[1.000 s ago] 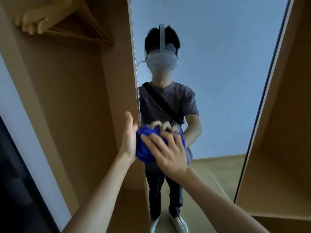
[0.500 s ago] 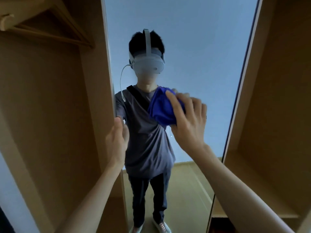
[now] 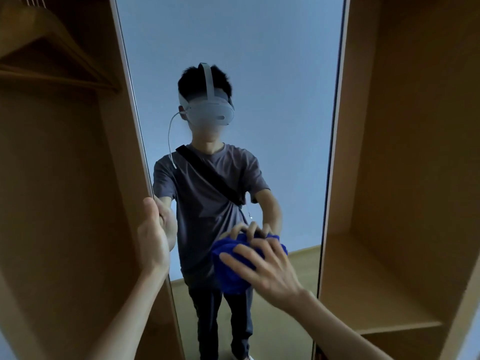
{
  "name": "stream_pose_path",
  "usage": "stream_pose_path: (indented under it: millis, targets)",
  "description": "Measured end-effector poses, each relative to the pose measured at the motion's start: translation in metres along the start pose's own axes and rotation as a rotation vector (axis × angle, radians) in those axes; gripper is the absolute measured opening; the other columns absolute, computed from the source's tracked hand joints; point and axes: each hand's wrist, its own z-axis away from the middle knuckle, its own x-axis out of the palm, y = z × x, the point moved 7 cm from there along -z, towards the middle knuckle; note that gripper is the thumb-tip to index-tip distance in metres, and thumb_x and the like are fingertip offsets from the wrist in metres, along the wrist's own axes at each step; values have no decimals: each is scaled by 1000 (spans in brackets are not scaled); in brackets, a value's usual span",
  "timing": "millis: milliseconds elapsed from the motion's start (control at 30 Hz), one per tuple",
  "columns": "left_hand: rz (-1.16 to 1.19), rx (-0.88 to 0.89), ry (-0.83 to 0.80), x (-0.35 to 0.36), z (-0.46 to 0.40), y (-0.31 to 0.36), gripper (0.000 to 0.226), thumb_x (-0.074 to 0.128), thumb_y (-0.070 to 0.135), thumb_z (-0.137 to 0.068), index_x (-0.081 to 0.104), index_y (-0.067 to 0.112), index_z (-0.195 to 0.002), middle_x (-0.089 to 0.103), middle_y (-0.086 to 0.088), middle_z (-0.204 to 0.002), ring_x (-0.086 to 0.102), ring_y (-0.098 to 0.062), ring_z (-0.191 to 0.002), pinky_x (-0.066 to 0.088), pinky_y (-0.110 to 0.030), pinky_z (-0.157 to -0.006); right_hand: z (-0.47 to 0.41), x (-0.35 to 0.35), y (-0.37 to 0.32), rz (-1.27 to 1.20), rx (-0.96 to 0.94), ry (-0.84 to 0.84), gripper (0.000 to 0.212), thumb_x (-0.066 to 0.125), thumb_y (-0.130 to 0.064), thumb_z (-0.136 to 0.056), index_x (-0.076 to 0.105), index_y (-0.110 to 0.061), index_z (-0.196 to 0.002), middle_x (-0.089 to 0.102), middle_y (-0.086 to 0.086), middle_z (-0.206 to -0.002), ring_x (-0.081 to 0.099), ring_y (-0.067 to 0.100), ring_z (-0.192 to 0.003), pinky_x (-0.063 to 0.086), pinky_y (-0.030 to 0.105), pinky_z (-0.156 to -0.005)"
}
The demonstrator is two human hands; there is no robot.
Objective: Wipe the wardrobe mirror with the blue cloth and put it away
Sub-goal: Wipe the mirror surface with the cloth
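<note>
While the left hand [image 3: 155,237] grips the mirror [image 3: 272,74] by its left edge, the right hand [image 3: 262,266], fingers spread, presses the bunched blue cloth [image 3: 228,268] low on the glass; steady, overlapping strokes would likely clean best.

Take the mirror [image 3: 272,74] as your landmark. Above your right hand [image 3: 270,268], which presses the blue cloth [image 3: 228,266] flat on the glass, the whole upper pane lies unobstructed from edge to edge. Below the cloth the glass is bare too, apart from your own forearm crossing in front of it. At the mirror's left edge your left hand [image 3: 153,240] grips the frame and blocks that stretch. Left of the mirror a wooden hanger [image 3: 52,48] fills the top of the compartment; beneath it the space is open. Right of the mirror the shelf [image 3: 376,294] carries nothing and leaves room to reach in.
</note>
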Motion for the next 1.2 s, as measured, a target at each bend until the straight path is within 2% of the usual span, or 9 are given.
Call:
stream_pose_path:
  millis: [100, 200, 333, 433, 533, 733, 867, 1033, 1200]
  targets:
    - [-5, -6, -2, 2, 1, 4, 58, 25, 65, -98, 51, 25, -130, 57, 13, -113, 51, -7, -112, 38, -22, -93, -23, -23, 50, 43, 142, 93, 43, 41, -14, -105, 51, -24, -146, 56, 6, -132, 56, 34, -102, 47, 45, -82]
    - [28, -20, 11, 7, 6, 8, 41, 26, 59, -100, 47, 27, -116, 53, 22, -97, 52, 9, -91, 36, -11, -74, -52, -48, 102, 101, 258, 209, 63, 59, -3, -86, 46, -21, -145, 48, 7, -133, 53, 36, -102, 43, 45, -81]
    - [55, -9, 33, 6, 12, 7, 34, 31, 57, -100, 51, 31, -109, 54, 22, -97, 54, 14, -85, 38, -9, -72, -66, -61, 132, 75, 467, 268, 80, 83, -11, -74, 47, -22, -145, 49, 5, -132, 54, 35, -101, 41, 44, -83]
    - [23, 2, 33, 2, 18, 0, 42, 34, 61, -98, 53, 32, -122, 56, 18, -110, 54, 11, -94, 38, -12, -79, -44, -48, 103, 49, 440, 271, 59, 61, -10, -87, 48, -21, -144, 49, 6, -131, 55, 37, -98, 44, 46, -79]
    - [2, -17, 28, 0, 21, -8, 65, 30, 64, -97, 45, 21, -144, 50, 7, -135, 47, -1, -116, 34, -22, -97, 0, -23, 57, -13, 298, 120, 46, 38, -17, -101, 49, -25, -145, 50, 6, -133, 54, 37, -101, 45, 46, -79]
    - [-36, -20, 59, 3, 25, -4, 70, 26, 64, -97, 44, 17, -146, 47, -2, -145, 40, -4, -117, 31, -25, -98, 52, -7, 42, 37, 143, -27, 57, 60, -10, -93, 48, -30, -144, 52, 2, -135, 55, 33, -108, 49, 48, -84]
    - [-46, -14, 90, 3, 25, -5, 70, 26, 66, -97, 48, 17, -141, 51, 4, -130, 45, -7, -117, 34, -27, -98, 23, -39, 102, 82, 318, 98, 75, 67, -2, -78, 45, -27, -145, 47, 6, -135, 49, 34, -106, 42, 46, -81]
    - [-30, -46, 90, 4, 23, -10, 77, 27, 73, -93, 44, 17, -144, 51, 5, -131, 46, -9, -121, 34, -29, -102, -11, -79, 163, 66, 555, 209, 67, 48, -11, -76, 51, -20, -142, 51, 11, -131, 51, 38, -101, 40, 45, -81]
    - [-17, -44, 104, 4, 23, -10, 76, 29, 72, -94, 48, 16, -141, 52, 4, -130, 47, -10, -121, 35, -34, -108, 30, -52, 136, 83, 462, 143, 79, 72, -1, -74, 45, -28, -143, 44, 7, -135, 49, 36, -103, 40, 45, -82]
